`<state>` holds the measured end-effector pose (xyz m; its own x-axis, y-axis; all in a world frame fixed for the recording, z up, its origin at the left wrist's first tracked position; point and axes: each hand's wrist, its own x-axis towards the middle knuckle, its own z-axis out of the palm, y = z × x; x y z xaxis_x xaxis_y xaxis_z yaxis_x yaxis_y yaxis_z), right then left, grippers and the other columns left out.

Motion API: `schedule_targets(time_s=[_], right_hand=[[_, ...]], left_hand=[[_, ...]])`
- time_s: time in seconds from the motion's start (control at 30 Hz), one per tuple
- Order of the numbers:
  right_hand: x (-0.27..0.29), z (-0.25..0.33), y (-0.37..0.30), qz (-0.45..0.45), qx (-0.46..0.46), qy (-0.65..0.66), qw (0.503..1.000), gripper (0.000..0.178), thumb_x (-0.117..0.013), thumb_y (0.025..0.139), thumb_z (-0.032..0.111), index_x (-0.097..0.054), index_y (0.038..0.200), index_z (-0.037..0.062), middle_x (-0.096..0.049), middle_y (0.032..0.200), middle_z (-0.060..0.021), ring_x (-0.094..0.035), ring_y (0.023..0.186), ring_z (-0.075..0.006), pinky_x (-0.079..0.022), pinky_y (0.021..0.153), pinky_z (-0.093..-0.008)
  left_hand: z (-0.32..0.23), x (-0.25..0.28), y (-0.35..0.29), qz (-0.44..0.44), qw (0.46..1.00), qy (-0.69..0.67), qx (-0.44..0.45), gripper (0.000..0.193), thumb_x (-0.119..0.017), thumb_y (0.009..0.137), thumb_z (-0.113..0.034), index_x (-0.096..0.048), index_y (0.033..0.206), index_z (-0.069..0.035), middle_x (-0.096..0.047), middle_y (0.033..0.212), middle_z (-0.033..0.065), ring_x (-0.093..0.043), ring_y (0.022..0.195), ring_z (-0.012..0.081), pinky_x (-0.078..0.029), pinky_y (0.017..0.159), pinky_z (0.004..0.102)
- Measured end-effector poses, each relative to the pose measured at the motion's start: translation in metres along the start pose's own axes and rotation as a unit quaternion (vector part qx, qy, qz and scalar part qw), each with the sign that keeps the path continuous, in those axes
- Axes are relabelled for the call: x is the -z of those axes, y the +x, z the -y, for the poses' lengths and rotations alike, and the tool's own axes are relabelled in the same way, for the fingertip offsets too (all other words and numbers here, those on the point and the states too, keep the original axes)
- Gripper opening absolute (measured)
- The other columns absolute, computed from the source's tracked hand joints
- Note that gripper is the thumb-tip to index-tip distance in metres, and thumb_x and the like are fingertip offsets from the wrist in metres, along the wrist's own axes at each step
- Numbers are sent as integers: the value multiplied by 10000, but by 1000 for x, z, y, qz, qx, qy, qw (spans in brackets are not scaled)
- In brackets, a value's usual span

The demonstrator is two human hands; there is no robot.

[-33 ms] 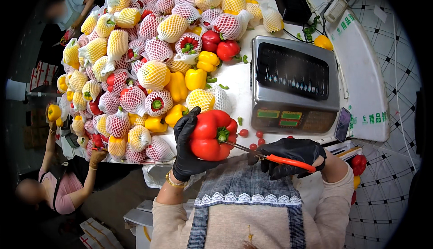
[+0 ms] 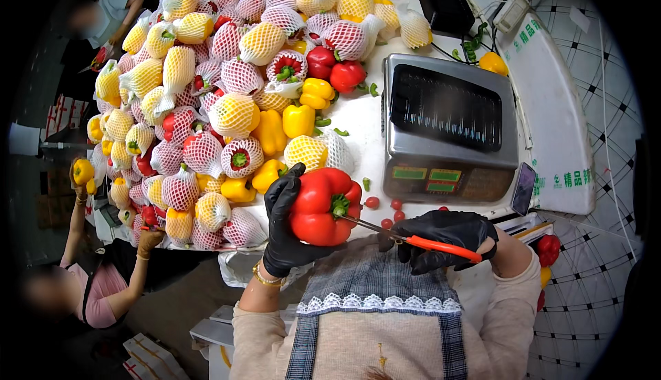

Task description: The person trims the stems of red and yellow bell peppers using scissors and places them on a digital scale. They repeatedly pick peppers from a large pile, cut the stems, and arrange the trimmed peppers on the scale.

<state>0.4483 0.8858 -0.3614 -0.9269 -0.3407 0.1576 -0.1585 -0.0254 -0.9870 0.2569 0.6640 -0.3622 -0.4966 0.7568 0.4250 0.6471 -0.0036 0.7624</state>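
Note:
My left hand (image 2: 281,246), in a black glove, is wrapped round a large red bell pepper (image 2: 313,208), its green stem (image 2: 339,205) turned to the right. Scissors with orange handles (image 2: 447,248) are held in my right hand (image 2: 447,228), also black-gloved. Their blades reach left, and the tips are at the stem; whether they have closed on it I cannot tell. Just beyond the pepper lie a yellow bell pepper (image 2: 268,173) and a netted yellow one (image 2: 305,151).
A big heap of peppers in foam nets (image 2: 227,77) fills the table's left side. To the right stands a digital scale (image 2: 451,166) bearing a black tray (image 2: 447,108). Cherry tomatoes (image 2: 396,205), green trimmings (image 2: 341,132) and a phone (image 2: 523,188) lie nearby. A co-worker's hand (image 2: 150,241) is at the heap's left edge.

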Motion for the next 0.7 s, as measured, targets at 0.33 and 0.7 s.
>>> schedule_targets(time_s=[0.33,0.7], right_hand=[[0,6,2,1,-23,-47,999,564,-633,796,243,-393,1222,-38,-612,897,-142,-602,800,-256,-467,700,-332],[4,15,8,29,-7,-111,993,646,-638,783,259,-343,1266,-53,-587,972,-156,-586,848,-274,-458,726,-331]], left_hand=[[-8,5,2,10,998,59,-27,929,-867,471,-231,-365,1236,-73,-394,1234,231,-419,1148,361,-362,945,440],[-7,4,0,-3,994,90,-60,1010,-880,417,-265,-339,1254,-98,-389,1242,224,-432,1117,362,-340,950,452]])
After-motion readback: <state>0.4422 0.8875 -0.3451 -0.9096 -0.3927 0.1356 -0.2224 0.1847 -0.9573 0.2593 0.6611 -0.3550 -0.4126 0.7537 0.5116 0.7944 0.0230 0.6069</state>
